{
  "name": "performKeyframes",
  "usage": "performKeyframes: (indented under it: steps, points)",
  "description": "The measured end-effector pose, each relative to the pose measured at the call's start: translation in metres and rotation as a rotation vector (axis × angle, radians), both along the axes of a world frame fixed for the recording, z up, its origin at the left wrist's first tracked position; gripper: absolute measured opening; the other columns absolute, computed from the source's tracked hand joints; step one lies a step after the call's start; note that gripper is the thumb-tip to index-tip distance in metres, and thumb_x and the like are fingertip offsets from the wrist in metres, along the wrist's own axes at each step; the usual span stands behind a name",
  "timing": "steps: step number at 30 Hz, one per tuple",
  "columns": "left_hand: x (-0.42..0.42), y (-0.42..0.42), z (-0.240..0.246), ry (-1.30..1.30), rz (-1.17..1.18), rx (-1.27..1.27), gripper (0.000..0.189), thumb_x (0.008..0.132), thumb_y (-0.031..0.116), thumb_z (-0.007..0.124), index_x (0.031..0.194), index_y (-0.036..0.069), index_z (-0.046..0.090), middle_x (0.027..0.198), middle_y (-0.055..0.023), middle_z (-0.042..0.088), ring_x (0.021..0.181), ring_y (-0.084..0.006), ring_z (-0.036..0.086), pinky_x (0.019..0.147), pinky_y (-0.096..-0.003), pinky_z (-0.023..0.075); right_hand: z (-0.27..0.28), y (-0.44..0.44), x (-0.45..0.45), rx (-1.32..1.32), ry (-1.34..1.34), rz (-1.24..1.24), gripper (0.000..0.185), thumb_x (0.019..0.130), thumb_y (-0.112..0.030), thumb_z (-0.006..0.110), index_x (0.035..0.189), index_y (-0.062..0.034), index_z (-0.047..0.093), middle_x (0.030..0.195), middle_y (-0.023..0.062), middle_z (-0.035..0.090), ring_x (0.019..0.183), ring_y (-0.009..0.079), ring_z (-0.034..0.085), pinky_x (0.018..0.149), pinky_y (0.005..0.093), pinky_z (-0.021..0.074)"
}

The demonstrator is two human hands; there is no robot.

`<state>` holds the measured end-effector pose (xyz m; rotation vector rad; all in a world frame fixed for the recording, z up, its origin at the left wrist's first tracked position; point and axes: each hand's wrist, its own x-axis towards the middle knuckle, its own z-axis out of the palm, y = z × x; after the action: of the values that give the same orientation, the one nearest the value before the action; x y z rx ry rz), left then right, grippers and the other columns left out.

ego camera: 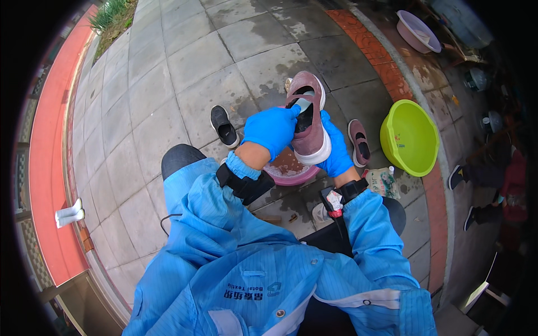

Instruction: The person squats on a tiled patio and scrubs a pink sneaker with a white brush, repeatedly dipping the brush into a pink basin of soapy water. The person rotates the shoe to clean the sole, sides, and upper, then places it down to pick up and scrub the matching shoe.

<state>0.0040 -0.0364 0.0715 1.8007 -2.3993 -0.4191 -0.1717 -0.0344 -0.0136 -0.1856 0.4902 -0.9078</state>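
My left hand (271,131), in a blue glove, grips a pale plastic tool (303,102), perhaps a brush, that reaches into the opening of a mauve shoe (310,140). With its white sole towards the right, that shoe is held at its side and heel by my right hand (337,147), gloved the same way. Below the shoe is a pink basin (294,179) of brownish, foamy water, partly hidden by my hands. A matching mauve shoe (359,143) lies on the paving to the right. A dark grey slip-on shoe (225,126) rests left of my left hand.
A lime-green basin (410,137) stands at the right, near a printed bag (383,182). Farther off is a lilac basin (418,31). White boots (69,213) are at the far left. Another person's dark shoes (455,177) show at the right edge. Parts of the paving are wet.
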Motion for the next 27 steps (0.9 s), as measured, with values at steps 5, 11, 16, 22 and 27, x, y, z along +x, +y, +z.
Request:
performKeyframes:
  steps: [5,11,16,22,27]
  points:
    - [-0.009,-0.017,-0.006,-0.079,0.1,-0.047,0.024,0.088,0.024,0.051,0.108,0.022,0.064,0.088,-0.0133,0.067,0.076,-0.0353,0.066,0.062,-0.0455,0.053,0.0,0.002,0.004,-0.034,0.046,0.019,0.045,0.099,-0.039,0.04,0.131,-0.0087,0.045,0.122,0.0151,0.057,0.106,0.0281,0.059,0.09,0.043,0.0501]
    - [-0.018,-0.02,-0.015,-0.053,0.216,-0.085,0.02,0.087,0.02,0.053,0.102,0.015,0.065,0.091,-0.0141,0.067,0.078,-0.0365,0.066,0.064,-0.0451,0.0534,0.011,0.0,0.001,-0.064,0.025,-0.005,0.041,0.097,-0.035,0.048,0.128,-0.008,0.048,0.112,0.0143,0.062,0.098,0.0271,0.063,0.082,0.0391,0.054]
    - [0.002,0.002,-0.009,0.023,0.089,0.014,0.024,0.089,0.021,0.05,0.108,0.014,0.064,0.091,-0.016,0.067,0.078,-0.0353,0.066,0.066,-0.0421,0.0527,0.015,0.0,0.002,-0.065,0.086,-0.077,0.041,0.097,-0.033,0.047,0.13,-0.0073,0.047,0.117,0.014,0.06,0.102,0.0265,0.062,0.087,0.0383,0.0525]
    - [0.02,0.013,0.0,0.236,-0.041,0.093,0.032,0.092,0.027,0.049,0.122,0.019,0.059,0.093,-0.018,0.065,0.079,-0.0363,0.064,0.069,-0.0411,0.0511,0.012,-0.002,-0.003,-0.063,0.025,-0.054,0.043,0.099,-0.035,0.043,0.132,-0.0078,0.045,0.122,0.0143,0.058,0.105,0.0268,0.06,0.09,0.0406,0.0507]
    - [0.009,-0.014,-0.012,0.186,-0.091,0.017,0.033,0.092,0.031,0.049,0.121,0.02,0.061,0.095,-0.0163,0.066,0.08,-0.0375,0.063,0.069,-0.0427,0.051,0.014,0.0,0.003,-0.031,-0.021,0.005,0.045,0.098,-0.038,0.044,0.131,-0.0078,0.046,0.119,0.0138,0.059,0.106,0.027,0.06,0.09,0.0407,0.0513]
